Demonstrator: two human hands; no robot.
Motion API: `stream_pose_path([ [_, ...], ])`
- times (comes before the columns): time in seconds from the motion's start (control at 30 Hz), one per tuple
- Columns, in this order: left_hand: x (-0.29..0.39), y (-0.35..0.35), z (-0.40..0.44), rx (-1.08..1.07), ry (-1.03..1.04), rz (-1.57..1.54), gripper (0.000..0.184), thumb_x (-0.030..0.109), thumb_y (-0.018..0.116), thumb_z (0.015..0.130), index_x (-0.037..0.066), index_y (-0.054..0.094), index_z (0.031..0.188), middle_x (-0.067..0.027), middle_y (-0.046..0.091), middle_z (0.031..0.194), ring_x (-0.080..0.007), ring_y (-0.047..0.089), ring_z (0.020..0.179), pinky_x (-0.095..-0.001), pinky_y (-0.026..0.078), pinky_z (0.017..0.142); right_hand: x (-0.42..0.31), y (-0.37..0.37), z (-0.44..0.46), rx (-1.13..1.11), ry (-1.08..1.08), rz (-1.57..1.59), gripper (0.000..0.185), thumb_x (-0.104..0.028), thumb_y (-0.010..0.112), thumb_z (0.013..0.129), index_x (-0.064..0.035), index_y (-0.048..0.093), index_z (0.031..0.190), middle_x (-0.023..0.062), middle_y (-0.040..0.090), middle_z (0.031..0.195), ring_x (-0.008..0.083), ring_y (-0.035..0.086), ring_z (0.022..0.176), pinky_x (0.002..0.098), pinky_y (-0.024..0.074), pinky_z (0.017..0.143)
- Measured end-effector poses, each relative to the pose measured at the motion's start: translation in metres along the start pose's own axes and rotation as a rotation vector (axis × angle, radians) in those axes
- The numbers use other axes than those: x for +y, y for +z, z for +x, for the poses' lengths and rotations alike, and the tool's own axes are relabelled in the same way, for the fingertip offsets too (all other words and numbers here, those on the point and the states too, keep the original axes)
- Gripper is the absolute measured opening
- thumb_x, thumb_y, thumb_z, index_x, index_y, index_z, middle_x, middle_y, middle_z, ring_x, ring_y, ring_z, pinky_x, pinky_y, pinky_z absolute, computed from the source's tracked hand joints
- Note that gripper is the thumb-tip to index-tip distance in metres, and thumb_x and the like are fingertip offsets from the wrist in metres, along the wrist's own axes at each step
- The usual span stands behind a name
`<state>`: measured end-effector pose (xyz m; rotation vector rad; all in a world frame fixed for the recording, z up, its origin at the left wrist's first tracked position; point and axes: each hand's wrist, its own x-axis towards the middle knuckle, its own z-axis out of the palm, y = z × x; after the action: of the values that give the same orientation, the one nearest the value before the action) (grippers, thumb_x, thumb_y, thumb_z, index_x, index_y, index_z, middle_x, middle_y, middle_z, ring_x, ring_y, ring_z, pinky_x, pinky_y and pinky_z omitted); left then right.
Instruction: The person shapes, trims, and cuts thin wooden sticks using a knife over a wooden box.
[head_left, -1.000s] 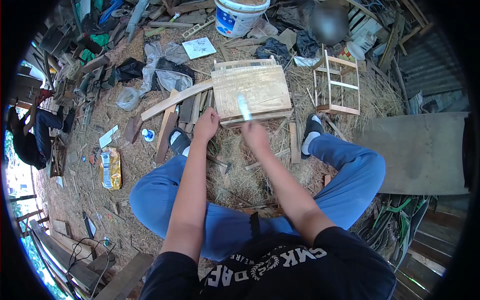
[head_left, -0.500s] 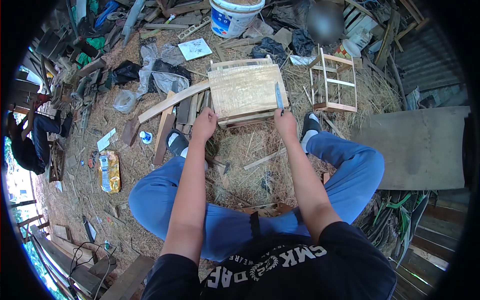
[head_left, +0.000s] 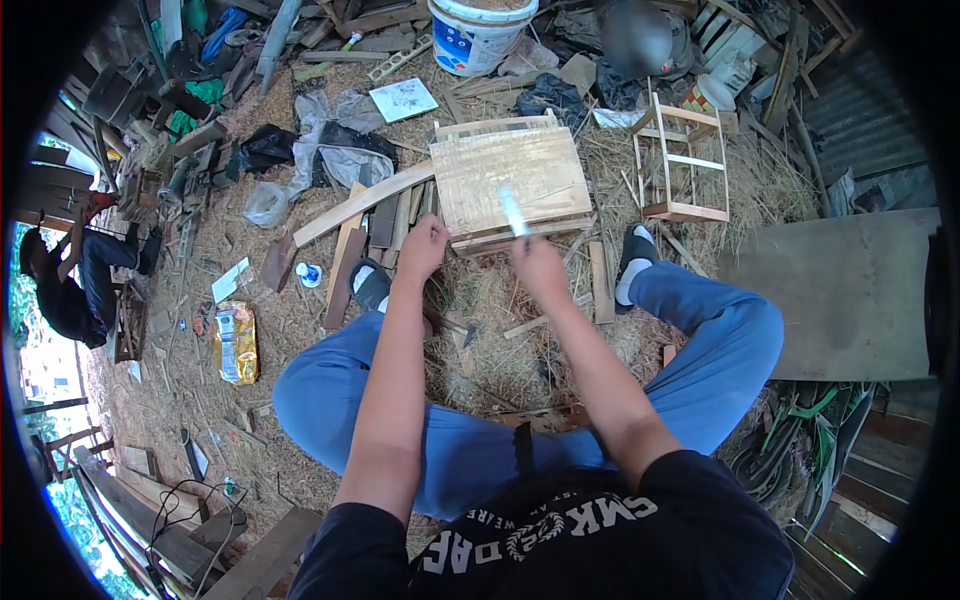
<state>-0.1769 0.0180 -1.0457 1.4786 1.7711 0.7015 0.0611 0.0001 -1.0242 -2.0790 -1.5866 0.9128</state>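
A pale wooden panel (head_left: 510,175) lies flat on a low wooden frame between my feet. My right hand (head_left: 538,265) is wrapped round the handle of a tool with a flat, light blade (head_left: 512,208), which is over the panel's middle near its front edge. The blade looks smeared by motion. At the panel's front left corner is my left hand (head_left: 424,243), its fingers curled closed; whatever they may pinch is too small to make out.
A small wooden frame (head_left: 683,165) stands right of the panel. Behind it are a white bucket (head_left: 478,38) and plastic bags. Planks (head_left: 355,210), a bottle (head_left: 309,274) and a gold packet (head_left: 237,343) lie left. Another person (head_left: 75,280) sits at the far left.
Half a second ago the blade was at the panel's right side; my right hand has moved it left to the middle. My left hand stays at the corner. The whole view has shifted slightly.
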Motion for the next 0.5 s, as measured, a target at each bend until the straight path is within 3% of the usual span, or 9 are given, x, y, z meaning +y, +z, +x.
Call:
stream_pose_path([
  [0.1,0.002,0.001,0.001,0.014,0.017,0.045,0.03,0.033,0.064,0.098,0.004,0.058,0.097,-0.0144,0.066,0.082,-0.0283,0.065,0.076,-0.04,0.05,0.072,0.037,-0.027,0.045,0.132,0.01,-0.061,0.046,-0.038,0.05,0.099,0.0028,0.072,0.096,0.0297,0.071,0.092,0.0483,0.069,0.091,0.0546,0.0554,0.084],
  [0.17,0.005,0.0,-0.002,0.046,0.015,0.042,0.024,0.028,0.066,0.096,0.004,0.06,0.095,-0.0178,0.067,0.082,-0.0364,0.067,0.078,-0.0447,0.052,0.074,0.047,-0.038,0.057,0.219,-0.054,-0.078,0.046,-0.037,0.049,0.1,0.0033,0.071,0.095,0.0297,0.07,0.09,0.0488,0.069,0.089,0.0556,0.0553,0.083],
  [0.5,-0.002,0.002,0.001,0.024,-0.021,0.073,0.026,0.029,0.067,0.096,0.004,0.06,0.098,-0.0182,0.07,0.086,-0.037,0.069,0.082,-0.0461,0.053,0.074,0.005,-0.003,0.011,0.135,0.006,0.034,0.043,-0.035,0.05,0.099,0.0031,0.07,0.095,0.0318,0.069,0.088,0.0498,0.068,0.087,0.0573,0.0546,0.083],
])
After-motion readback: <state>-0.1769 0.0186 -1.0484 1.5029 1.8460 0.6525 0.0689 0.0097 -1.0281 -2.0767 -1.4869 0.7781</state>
